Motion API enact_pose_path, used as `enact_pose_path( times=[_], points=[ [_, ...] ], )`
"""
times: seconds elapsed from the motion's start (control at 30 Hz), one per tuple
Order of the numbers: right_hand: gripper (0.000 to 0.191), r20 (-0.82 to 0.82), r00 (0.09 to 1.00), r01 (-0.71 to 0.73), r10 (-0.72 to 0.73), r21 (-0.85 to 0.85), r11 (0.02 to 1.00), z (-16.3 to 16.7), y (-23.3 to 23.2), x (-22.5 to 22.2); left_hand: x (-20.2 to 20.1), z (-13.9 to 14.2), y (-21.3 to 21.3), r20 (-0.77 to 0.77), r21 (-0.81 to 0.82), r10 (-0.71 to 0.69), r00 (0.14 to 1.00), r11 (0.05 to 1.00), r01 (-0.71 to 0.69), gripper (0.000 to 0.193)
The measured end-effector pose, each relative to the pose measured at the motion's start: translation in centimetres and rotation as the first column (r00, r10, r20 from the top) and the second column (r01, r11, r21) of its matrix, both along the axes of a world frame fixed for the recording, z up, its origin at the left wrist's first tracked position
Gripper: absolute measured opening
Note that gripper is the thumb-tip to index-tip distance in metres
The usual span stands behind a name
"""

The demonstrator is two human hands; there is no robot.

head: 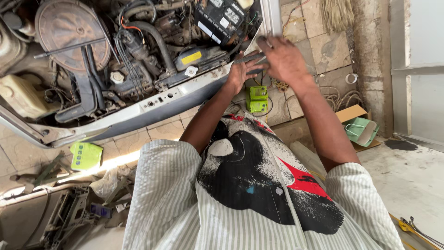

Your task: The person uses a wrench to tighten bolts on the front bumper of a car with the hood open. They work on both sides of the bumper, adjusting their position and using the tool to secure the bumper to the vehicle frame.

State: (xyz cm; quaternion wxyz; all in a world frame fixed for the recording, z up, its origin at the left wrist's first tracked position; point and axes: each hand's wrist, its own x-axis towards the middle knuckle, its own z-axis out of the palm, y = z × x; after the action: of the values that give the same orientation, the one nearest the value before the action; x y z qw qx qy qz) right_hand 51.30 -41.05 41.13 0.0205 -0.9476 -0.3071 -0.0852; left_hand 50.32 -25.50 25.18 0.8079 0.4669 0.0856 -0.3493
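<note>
Both my arms reach out to the front corner of a car's open engine bay. My left hand is closed around a flat grey metal bar that lies against the pale front panel. My right hand is blurred and comes over the bar's other end, with its fingers pressed on it by the panel's corner. A black battery sits just beyond the hands. Most of the bar is hidden under my fingers.
In the engine bay are a round rusty air-filter cover, black hoses, a white cap and a cream reservoir. On the tiled floor lie two green devices, a green pad, coiled wires, a cardboard box holding a green bag, and scrap parts.
</note>
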Motion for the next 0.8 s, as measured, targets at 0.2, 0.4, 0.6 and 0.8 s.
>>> enact_pose_path(
  times=[0.2, 0.4, 0.6, 0.8],
  points=[
    [0.061, -0.442, 0.787, 0.472, -0.430, -0.017, 0.881, -1.8, 2.2, -0.4, -0.2, -0.7, -0.6, -0.078, -0.051, 0.030, 0.997, 0.998, -0.034, 0.086],
    [0.049, -0.392, 0.808, 0.519, -0.439, 0.121, 0.846, -4.0, 3.5, -0.4, 0.1, -0.5, -0.2, -0.093, -0.026, 0.052, 0.994, 0.998, -0.054, 0.083],
    [0.026, -0.204, 0.921, 0.362, -0.332, 0.138, 0.922, -5.7, 4.3, -2.0, -0.3, 0.7, 0.0, -0.052, 0.040, 0.028, 0.998, 0.999, -0.026, 0.080],
    [0.037, -0.337, 0.829, 0.495, -0.446, 0.071, 0.866, -5.2, 5.4, -1.4, 0.1, 0.8, -0.1, -0.015, 0.114, 0.011, 1.000, 0.993, -0.009, 0.075]
  ],
)
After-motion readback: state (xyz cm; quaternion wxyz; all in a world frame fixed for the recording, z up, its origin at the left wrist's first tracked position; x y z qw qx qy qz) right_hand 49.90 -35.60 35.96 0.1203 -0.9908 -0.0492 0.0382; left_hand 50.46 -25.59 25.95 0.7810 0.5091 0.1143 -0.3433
